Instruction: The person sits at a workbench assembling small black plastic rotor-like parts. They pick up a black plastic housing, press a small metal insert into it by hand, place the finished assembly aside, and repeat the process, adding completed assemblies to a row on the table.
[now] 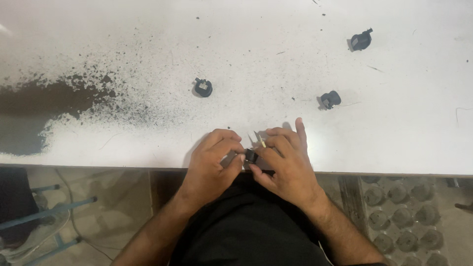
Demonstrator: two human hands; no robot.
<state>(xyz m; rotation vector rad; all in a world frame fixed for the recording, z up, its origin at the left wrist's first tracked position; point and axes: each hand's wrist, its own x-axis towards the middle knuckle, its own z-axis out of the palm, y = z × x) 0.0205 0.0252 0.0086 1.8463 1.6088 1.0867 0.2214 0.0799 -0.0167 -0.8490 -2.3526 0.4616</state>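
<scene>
Pinched between both hands at the near edge of the white table (345,148): a small black part (251,156), axis hard to tell. Left hand (214,160) curled tight on it, right hand (286,162) gripping too, forefinger outstretched.

A small black part (251,156) is sitting pinched between the fingertips of both hands, right at the near edge of the white surface (394,143). It is looking blocky and dark, and fingers are covering most of it, so its full shape is not showing. A thin pale pin (260,141) is poking up just beside it, tilting slightly, its lower end hiding among the fingers of the right hand (288,165). The left hand (214,160) is curling over the part from the other side.
</scene>
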